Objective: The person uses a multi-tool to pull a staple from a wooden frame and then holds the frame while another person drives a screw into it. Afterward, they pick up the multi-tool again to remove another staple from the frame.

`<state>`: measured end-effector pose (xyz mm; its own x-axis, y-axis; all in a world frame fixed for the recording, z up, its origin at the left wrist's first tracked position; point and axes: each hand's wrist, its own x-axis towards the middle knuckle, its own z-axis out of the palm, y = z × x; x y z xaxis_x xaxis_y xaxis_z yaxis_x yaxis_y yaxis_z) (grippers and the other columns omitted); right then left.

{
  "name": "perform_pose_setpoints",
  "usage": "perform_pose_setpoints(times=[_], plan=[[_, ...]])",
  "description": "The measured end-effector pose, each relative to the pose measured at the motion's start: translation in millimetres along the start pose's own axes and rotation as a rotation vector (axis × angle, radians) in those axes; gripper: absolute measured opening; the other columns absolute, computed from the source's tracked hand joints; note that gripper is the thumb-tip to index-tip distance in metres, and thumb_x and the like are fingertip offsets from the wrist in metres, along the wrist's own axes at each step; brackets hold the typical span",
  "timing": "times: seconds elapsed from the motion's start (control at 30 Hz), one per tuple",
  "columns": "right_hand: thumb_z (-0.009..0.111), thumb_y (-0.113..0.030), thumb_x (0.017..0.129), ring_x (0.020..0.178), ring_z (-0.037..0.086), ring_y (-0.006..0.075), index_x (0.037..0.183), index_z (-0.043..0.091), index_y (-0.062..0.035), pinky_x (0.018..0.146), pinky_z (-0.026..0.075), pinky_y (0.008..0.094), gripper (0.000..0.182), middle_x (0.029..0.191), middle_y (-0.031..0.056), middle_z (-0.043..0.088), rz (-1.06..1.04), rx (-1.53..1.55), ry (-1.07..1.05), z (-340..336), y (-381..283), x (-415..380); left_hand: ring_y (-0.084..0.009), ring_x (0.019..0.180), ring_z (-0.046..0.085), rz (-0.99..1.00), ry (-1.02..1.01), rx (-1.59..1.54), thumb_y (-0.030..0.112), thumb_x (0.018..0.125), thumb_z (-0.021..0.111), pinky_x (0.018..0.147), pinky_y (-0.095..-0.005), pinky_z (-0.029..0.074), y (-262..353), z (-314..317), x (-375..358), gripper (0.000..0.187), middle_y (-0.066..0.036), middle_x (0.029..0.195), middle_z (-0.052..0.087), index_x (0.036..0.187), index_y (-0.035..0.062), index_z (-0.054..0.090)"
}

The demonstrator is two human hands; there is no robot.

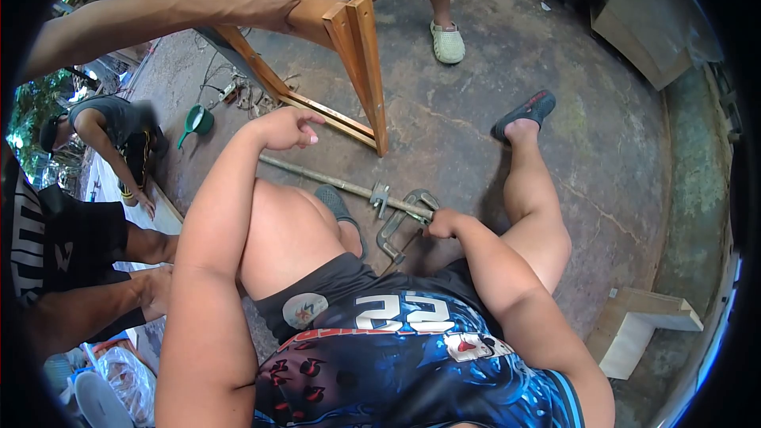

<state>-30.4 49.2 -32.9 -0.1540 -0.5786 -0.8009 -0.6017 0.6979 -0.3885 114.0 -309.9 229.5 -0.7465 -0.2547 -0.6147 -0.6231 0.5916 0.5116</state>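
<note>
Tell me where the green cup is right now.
In the head view, the green cup sits on the concrete floor at upper left, just left of the wooden frame, apart from the person's left hand.
</note>
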Motion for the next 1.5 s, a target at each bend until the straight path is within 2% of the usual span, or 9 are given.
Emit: perform_pose_setpoints(times=[0.4, 0.6, 0.7, 0.8, 1.03, 1.13, 1.2, 1.3, 1.5], plan=[[0.07, -0.038, 0.069, 0.094, 0.071, 0.0332, 0.093, 0.076, -0.0008, 0.081, 0.055, 0.0425, 0.044, 0.1, 0.0205, 0.073, 0.022, -0.017, 0.02, -10, -14, -19, -0.0137, 0.078, 0.065, -0.004, 0.083, 0.14, 0.027, 0.094, 0.07, 0.077, -0.0303, 0.051, -8, 4, 9, 0.048, -0.007, 0.094, 0.069, 0.136, 0.0061, 0.058], [0.067, -0.029, 0.072, 0.081, 0.071, 0.0311, 0.093, 0.075, -0.0017, 0.068, 0.056, 0.043, 0.035, 0.093, 0.0189, 0.073, -0.017, -0.143, -0.226, -9, -17, -19, -0.0141, 0.077, 0.065, -0.005, 0.095, 0.138, 0.031, 0.094, 0.069, 0.077, -0.031, 0.051, -4, 5, 6, 0.05, -0.008, 0.093, 0.069, 0.135, 0.0065, 0.059], [0.066, -0.021, 0.075, 0.071, 0.069, 0.0309, 0.089, 0.074, 0.0019, 0.059, 0.057, 0.0428, 0.029, 0.089, 0.0193, 0.072, 0.117, -0.02, -0.14, -1, -10, -12, -0.0141, 0.077, 0.065, -0.003, 0.092, 0.167, 0.033, 0.093, 0.07, 0.078, -0.031, 0.051, -5, 5, 6, 0.051, -0.009, 0.096, 0.07, 0.135, 0.0062, 0.059], [0.06, -0.019, 0.078, 0.058, 0.065, 0.0286, 0.081, 0.071, 0.0075, 0.057, 0.057, 0.0408, 0.029, 0.078, 0.0209, 0.069, -0.03, 0.1, -0.096, -1, 0, 3, -0.0141, 0.077, 0.065, 0.015, 0.055, 0.178, 0.034, 0.093, 0.07, 0.077, -0.0308, 0.052, -5, 4, 14, 0.053, -0.01, 0.1, 0.071, 0.136, 0.0059, 0.059], [0.06, -0.01, 0.083, 0.055, 0.052, 0.0207, 0.079, 0.055, -0.0033, 0.051, 0.047, 0.0379, 0.009, 0.068, 0.0069, 0.052, -0.105, 1.631, 0.389, -42, -106, 8, -0.0236, 0.082, 0.07, -0.045, 0.105, 0.281, 0.047, 0.09, 0.069, 0.077, -0.0365, 0.054, -27, -9, 74, 0.064, -0.015, 0.103, 0.072, 0.137, 0.0057, 0.058], [0.058, -0.01, 0.084, 0.059, 0.055, 0.0205, 0.082, 0.055, -0.0025, 0.054, 0.049, 0.0386, 0.009, 0.069, 0.0076, 0.053, -0.097, 1.714, 0.663, -65, -163, 27, -0.0265, 0.088, 0.071, 0.007, 0.114, 0.44, 0.04, 0.091, 0.07, 0.084, -0.0381, 0.054, -9, -2, 76, 0.057, -0.017, 0.109, 0.072, 0.133, 0.0028, 0.061], [0.058, -0.01, 0.085, 0.058, 0.055, 0.0202, 0.088, 0.054, -0.0015, 0.053, 0.049, 0.0383, 0.01, 0.069, 0.0077, 0.054, -0.098, 1.653, 0.751, -77, -189, 33, -0.0318, 0.106, 0.067, 0.005, 0.095, 0.466, 0.043, 0.091, 0.069, 0.097, -0.0387, 0.05, 2, 2, 81, 0.059, -0.018, 0.121, 0.069, 0.134, 0.0043, 0.06], [0.058, -0.011, 0.086, 0.057, 0.055, 0.0197, 0.099, 0.046, -0.0009, 0.053, 0.05, 0.0388, 0.02, 0.07, 0.0068, 0.053, -0.309, 1.34, 0.291, -86, -208, 25, -0.0329, 0.121, 0.061, 0.053, 0.103, 0.479, 0.043, 0.091, 0.069, 0.103, -0.0384, 0.046, -6, 7, 96, 0.059, -0.02, 0.13, 0.064, 0.136, 0.0056, 0.059], [0.06, -0.01, 0.085, 0.058, 0.057, 0.0199, 0.1, 0.046, 0.0026, 0.051, 0.05, 0.0388, 0.025, 0.073, 0.008, 0.055, -0.057, 1.595, 0.716, -80, -216, 38, -0.0337, 0.122, 0.06, -0.035, 0.08, 0.454, 0.041, 0.091, 0.069, 0.105, -0.039, 0.045, -8, -11, 88, 0.058, -0.02, 0.133, 0.062, 0.137, 0.0054, 0.059]])
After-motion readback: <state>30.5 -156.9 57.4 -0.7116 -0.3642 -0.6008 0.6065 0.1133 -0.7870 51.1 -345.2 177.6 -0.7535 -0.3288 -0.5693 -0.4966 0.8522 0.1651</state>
